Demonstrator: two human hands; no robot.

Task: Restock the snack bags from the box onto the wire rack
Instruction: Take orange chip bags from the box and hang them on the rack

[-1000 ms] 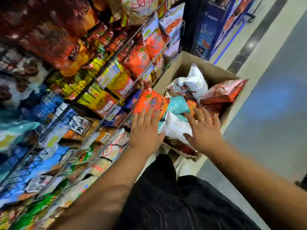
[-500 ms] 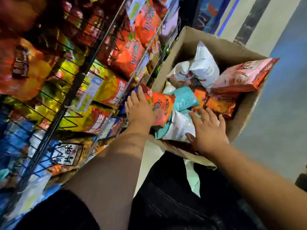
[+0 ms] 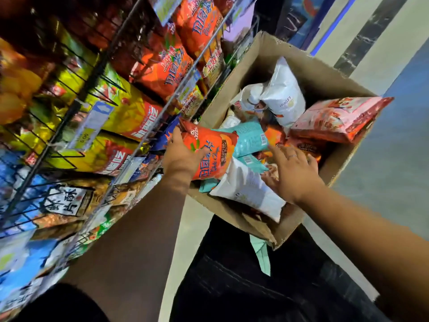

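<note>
I am gripping an orange snack bag with my left hand. My fingers are curling round its left edge and my thumb is lying on its printed front. The bag is sitting tilted over the left rim of the cardboard box, right beside the wire rack, and its far corner is overlapping a teal bag.

My right hand is reaching into the box with its fingers spread and gripping nothing – there is a ring on one finger. It is lying low over the heap, between a white bag near me and the darker orange packets further in (I cannot tell whether the fingertips are actually touching them). A pale red bag is leaning on the box's right rim, and another white bag is standing up at the far end. The rack's shelves are carrying orange, yellow and blue packets – the nearest ones are blurred.
</note>
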